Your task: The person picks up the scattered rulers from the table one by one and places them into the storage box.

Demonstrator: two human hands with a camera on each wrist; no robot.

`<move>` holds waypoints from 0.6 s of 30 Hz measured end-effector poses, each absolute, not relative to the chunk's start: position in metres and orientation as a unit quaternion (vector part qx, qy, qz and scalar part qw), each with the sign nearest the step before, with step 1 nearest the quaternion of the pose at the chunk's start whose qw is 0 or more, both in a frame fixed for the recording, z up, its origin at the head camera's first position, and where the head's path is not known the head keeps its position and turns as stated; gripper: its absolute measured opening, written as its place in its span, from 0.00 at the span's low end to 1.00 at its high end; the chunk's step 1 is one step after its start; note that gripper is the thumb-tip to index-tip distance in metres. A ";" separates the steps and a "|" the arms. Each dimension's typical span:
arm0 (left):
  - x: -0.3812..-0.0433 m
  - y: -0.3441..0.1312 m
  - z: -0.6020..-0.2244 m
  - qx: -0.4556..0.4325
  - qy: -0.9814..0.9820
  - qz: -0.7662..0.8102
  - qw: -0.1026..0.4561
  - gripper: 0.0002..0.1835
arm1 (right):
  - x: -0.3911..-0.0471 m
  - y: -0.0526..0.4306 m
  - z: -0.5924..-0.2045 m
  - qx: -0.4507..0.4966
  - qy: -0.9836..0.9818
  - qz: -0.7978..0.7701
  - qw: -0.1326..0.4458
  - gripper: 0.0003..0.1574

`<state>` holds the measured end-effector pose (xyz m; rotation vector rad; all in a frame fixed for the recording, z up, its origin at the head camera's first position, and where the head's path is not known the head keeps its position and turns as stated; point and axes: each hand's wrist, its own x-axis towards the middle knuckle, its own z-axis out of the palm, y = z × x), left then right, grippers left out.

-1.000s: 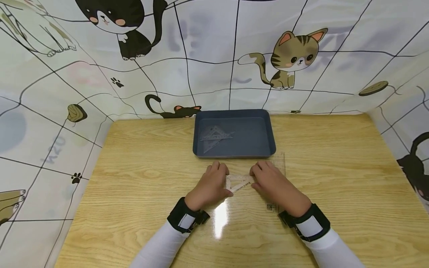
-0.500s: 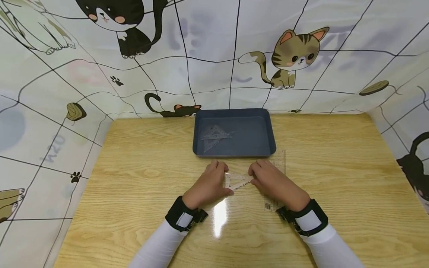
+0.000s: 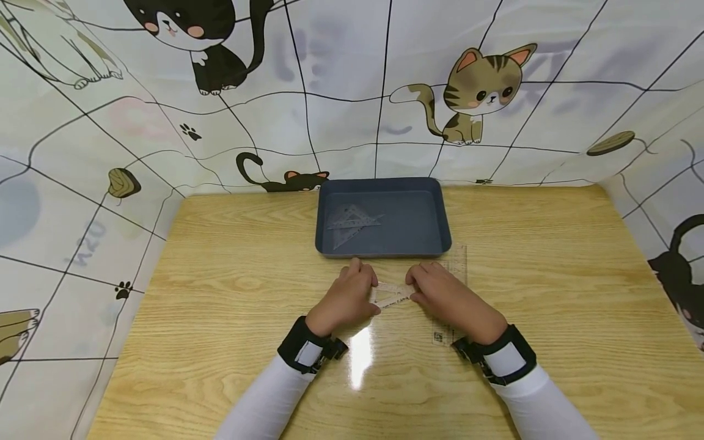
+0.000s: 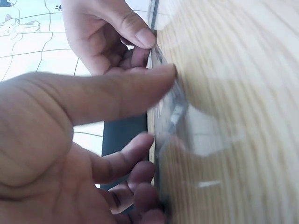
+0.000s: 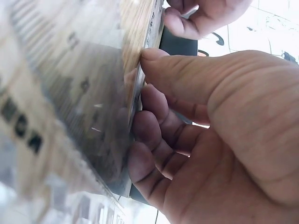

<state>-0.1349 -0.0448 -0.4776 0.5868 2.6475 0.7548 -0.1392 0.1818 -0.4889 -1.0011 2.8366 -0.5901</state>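
A small clear plastic set square (image 3: 392, 296) spans the gap between my two hands, in front of the tray. My left hand (image 3: 345, 298) grips its wide end, thumb at the near corner and fingers at the far one. My right hand (image 3: 452, 298) pinches the narrow tip between thumb and fingers. In the left wrist view the left thumb (image 4: 126, 91) presses against the thin clear edge. Beneath the right hand and wrist lies a clear ruler-like piece with printed scales (image 3: 458, 263), partly hidden by the hand; its full outline cannot be made out.
A dark blue-grey tray (image 3: 414, 229) stands at the table's back edge, just beyond the hands. Overlapping clear set squares (image 3: 352, 225) lie in its left half. The wood-grain table (image 3: 231, 281) reaches back to a cat-patterned cloth (image 3: 341, 122).
Both hands keep hold of the set square, which has shifted slightly away from me and looks narrower. My left hand has crept forward a little. The tray stays put.
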 end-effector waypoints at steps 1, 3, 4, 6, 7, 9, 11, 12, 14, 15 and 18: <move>-0.135 -0.045 -0.478 0.204 0.928 0.267 0.163 0.28 | -0.139 0.182 -0.489 -0.327 0.924 -0.192 0.038 0.13; -0.135 -0.046 -0.479 0.199 0.928 0.269 0.163 0.32 | -0.139 0.182 -0.489 -0.328 0.925 -0.189 0.036 0.13; -0.135 -0.046 -0.480 0.199 0.929 0.268 0.161 0.34 | -0.139 0.181 -0.489 -0.329 0.925 -0.188 0.035 0.13; -0.136 -0.046 -0.481 0.200 0.932 0.261 0.156 0.36 | -0.139 0.181 -0.489 -0.330 0.925 -0.186 0.034 0.12; -0.135 -0.046 -0.482 0.198 0.933 0.257 0.154 0.36 | -0.139 0.181 -0.489 -0.330 0.925 -0.185 0.034 0.12; -0.135 -0.045 -0.482 0.195 0.938 0.245 0.149 0.35 | -0.139 0.181 -0.488 -0.328 0.926 -0.185 0.035 0.12; -0.135 -0.044 -0.482 0.189 0.942 0.235 0.148 0.34 | -0.139 0.182 -0.488 -0.326 0.926 -0.185 0.039 0.11; -0.135 -0.043 -0.481 0.185 0.943 0.234 0.148 0.33 | -0.139 0.182 -0.487 -0.325 0.927 -0.185 0.041 0.11; -0.135 -0.042 -0.481 0.179 0.944 0.235 0.150 0.31 | -0.139 0.182 -0.487 -0.325 0.927 -0.184 0.041 0.12; -0.135 -0.041 -0.480 0.178 0.943 0.237 0.150 0.31 | -0.139 0.182 -0.487 -0.326 0.926 -0.185 0.041 0.12; -0.135 -0.041 -0.478 0.178 0.940 0.246 0.153 0.30 | -0.139 0.183 -0.488 -0.330 0.925 -0.185 0.039 0.12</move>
